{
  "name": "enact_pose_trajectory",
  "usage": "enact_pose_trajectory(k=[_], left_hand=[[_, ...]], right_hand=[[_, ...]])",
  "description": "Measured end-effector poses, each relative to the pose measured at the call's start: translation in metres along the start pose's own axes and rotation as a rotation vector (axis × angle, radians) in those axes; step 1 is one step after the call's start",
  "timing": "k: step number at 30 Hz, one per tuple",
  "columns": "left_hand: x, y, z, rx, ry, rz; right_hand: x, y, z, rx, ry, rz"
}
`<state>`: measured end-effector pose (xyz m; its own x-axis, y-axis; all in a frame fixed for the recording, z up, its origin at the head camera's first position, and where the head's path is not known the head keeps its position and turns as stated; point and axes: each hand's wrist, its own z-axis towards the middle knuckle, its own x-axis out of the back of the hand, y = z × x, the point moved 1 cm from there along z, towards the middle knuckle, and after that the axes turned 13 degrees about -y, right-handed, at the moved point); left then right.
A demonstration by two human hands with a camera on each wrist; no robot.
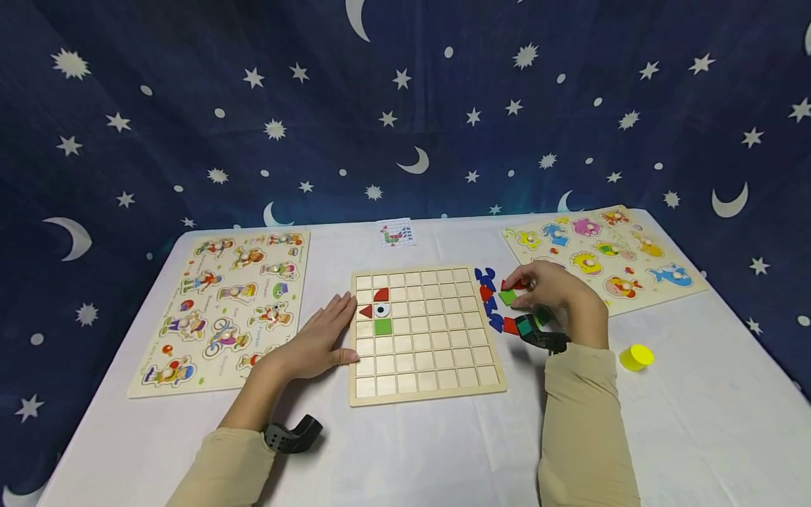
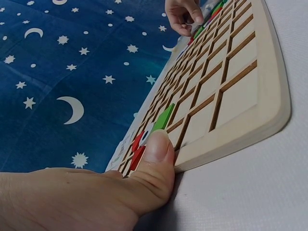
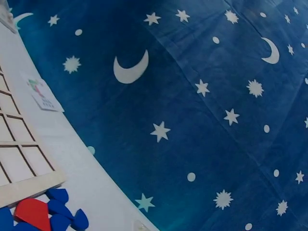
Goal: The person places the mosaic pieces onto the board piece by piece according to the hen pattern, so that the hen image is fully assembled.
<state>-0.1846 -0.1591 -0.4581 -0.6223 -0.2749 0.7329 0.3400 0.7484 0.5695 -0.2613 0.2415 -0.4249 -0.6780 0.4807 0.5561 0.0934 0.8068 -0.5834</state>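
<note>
Head: right hand (image 1: 550, 285) pinching green tile (image 1: 507, 298), just right of board (image 1: 427, 398). Square, no long axis; edges look skewed to board. Edge hold could slip imo. Left hand (image 1: 322, 334) fingers straight.

Left wrist: thumb (image 2: 158, 153) at board rim, shove might skid it.

Right wrist: grip out of shot; blue pieces (image 3: 60, 209) crowd board, easily bumped.

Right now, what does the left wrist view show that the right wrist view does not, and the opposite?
Only the left wrist view shows the left hand, the right hand, the green square tile and the white tile with an eye. Only the right wrist view clearly shows blue pieces with curved edges.
Both show the pale wooden grid board, the white tablecloth and the dark blue curtain with white stars and moons.
</note>
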Motion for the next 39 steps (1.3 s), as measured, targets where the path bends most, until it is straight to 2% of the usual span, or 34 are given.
enact_pose_trajectory(k=[5, 14, 23, 27, 30, 39], left_hand=[[-0.001, -0.002, 0.0, 0.0, -0.003, 0.002], [0.0, -0.002, 0.001, 0.002, 0.002, 0.011], [0.001, -0.001, 0.001, 0.001, 0.005, 0.003], [0.0, -0.002, 0.001, 0.005, -0.002, 0.01], [0.0, -0.002, 0.001, 0.004, -0.003, 0.01], [0.001, -0.001, -0.001, 0.006, -0.002, 0.012]], right_hand=[[-0.003, 0.0, 0.003, 0.007, -0.042, 0.074], [-0.004, -0.003, 0.009, 0.059, 0.012, -0.073], [-0.005, -0.018, 0.006, 0.075, 0.053, -0.077], [-0.008, -0.034, 0.004, 0.122, 0.106, -0.095], [-0.014, -0.054, 0.007, 0.182, 0.113, -0.096], [-0.055, -0.114, 0.028, 0.345, -0.018, -0.186]])
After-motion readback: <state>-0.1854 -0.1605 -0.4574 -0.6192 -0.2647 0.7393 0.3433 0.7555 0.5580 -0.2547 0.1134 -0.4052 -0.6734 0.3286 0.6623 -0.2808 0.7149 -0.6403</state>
